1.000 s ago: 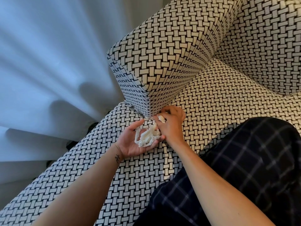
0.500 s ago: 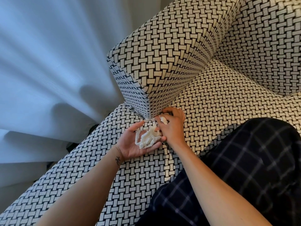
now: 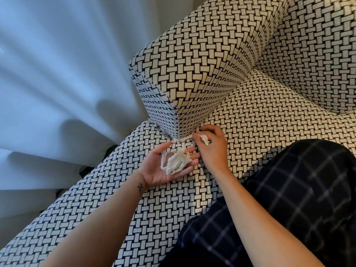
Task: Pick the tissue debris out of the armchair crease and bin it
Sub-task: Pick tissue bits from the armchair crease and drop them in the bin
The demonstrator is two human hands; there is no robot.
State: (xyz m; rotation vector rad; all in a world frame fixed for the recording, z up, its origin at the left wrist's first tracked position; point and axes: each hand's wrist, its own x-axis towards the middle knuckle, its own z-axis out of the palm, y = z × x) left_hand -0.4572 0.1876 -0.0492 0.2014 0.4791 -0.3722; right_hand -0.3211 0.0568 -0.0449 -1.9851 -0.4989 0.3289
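My left hand (image 3: pixel 163 168) lies palm up on the armchair seat (image 3: pixel 260 120), with a pile of white tissue shreds (image 3: pixel 176 160) resting on its fingers. My right hand (image 3: pixel 212 145) is at the crease (image 3: pixel 185 139) under the armrest's front corner, fingers pinched on a small white tissue piece (image 3: pixel 204 139). A thin white strip of tissue shows along the crease at the corner. The armrest (image 3: pixel 192 74) rises just behind both hands.
A pale curtain (image 3: pixel 57 83) hangs to the left of the chair. My leg in dark checked trousers (image 3: pixel 289 199) rests on the seat at the right. The chair back (image 3: pixel 317 54) is at the upper right. No bin is in view.
My right hand has shifted slightly right along the crease with a tissue piece in its fingers. My left hand has opened flatter under the pile.
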